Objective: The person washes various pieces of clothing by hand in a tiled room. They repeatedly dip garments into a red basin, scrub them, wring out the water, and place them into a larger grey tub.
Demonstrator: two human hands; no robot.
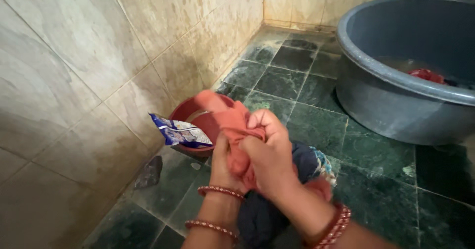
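Note:
Both my hands grip an orange-red cloth (228,122) bunched between them above the floor. My left hand (223,162) clutches its lower part; my right hand (269,152) closes over it from the right, fingers curled. Red bangles ring both wrists. Under my hands lies a dark blue garment (304,162) with a patterned edge, spread on the green floor tiles. The cloth's upper end hangs over a small red bowl (193,111).
A blue and white packet (180,132) rests on the red bowl's rim by the beige tiled wall. A large grey tub (396,75) stands at the right, holding water and a red item (425,74). A dark lump (148,172) lies by the wall.

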